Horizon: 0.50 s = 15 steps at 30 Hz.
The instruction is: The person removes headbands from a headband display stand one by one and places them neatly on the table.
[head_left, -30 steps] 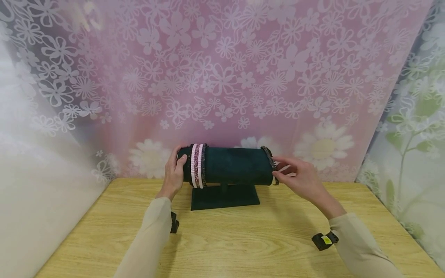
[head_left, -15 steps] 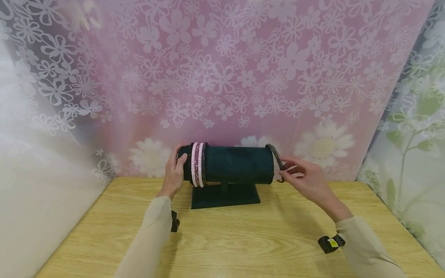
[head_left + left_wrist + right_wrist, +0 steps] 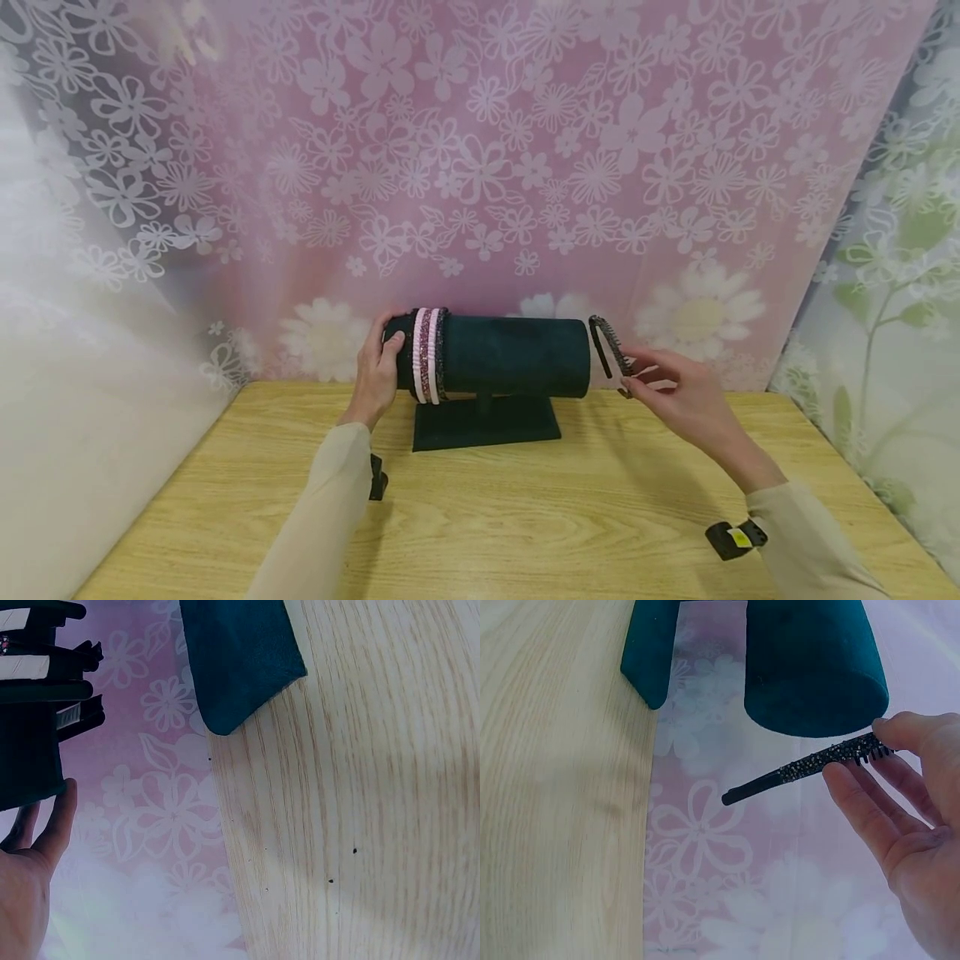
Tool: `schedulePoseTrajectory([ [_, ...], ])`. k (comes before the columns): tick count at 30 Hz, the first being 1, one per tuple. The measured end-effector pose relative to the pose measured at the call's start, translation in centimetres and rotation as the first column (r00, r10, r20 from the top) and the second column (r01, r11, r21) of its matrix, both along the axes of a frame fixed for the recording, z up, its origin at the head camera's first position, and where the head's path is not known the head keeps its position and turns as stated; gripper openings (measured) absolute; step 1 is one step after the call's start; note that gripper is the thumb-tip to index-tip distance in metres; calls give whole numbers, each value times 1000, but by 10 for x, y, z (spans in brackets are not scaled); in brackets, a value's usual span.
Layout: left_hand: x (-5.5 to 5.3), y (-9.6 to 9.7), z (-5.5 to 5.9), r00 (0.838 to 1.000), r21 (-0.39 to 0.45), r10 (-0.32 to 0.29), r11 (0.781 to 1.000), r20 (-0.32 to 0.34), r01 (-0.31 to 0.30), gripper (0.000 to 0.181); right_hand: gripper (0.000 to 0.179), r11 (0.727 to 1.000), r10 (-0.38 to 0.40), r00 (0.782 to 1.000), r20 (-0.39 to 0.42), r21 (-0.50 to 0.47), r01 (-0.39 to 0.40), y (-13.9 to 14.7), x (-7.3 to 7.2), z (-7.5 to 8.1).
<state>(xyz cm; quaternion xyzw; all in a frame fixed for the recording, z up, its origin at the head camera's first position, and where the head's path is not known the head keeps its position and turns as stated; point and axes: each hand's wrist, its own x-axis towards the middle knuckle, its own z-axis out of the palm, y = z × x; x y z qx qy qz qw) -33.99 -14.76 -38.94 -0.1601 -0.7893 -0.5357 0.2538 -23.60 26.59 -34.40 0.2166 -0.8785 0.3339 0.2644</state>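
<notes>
A dark green velvet headband stand (image 3: 517,357) stands on the table, its thick roll lying crosswise over a flat base. My left hand (image 3: 375,373) grips the roll's left end, thumb in front and fingers over the back. Beside that hand, several headbands (image 3: 427,357), pink, glittery and black, sit round the roll. Off the right end, my right hand (image 3: 686,398) pinches a black headband (image 3: 810,763) set with sparkling stones and small comb teeth. The right wrist view shows a gap between this headband and the roll's end, with one tip pointing down.
The wooden table (image 3: 487,517) ends at a pink floral curtain (image 3: 480,167) close behind the stand. Pale curtain panels (image 3: 900,275) flank both sides. Small dark specks (image 3: 355,850) dot the tabletop in the left wrist view.
My right hand has drawn the stone-set headband off the roll's right end and moved it further right. My left hand and the stand have stayed in place.
</notes>
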Motion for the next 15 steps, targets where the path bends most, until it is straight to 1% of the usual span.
schedulePoseTrajectory([
  [3, 0, 0, -1, 1000, 2, -1, 1000, 5, 1, 46, 45, 1000, -6, 1000, 14, 4, 6, 3, 2, -2],
  [8, -1, -1, -1, 1000, 2, -4, 1000, 8, 4, 46, 45, 1000, 9, 1000, 2, -2, -9, 9, 4, -5],
  [15, -2, -1, -1, 1000, 6, -4, 1000, -2, 4, 45, 46, 999, -26, 999, -22, 26, 26, 16, 11, -11],
])
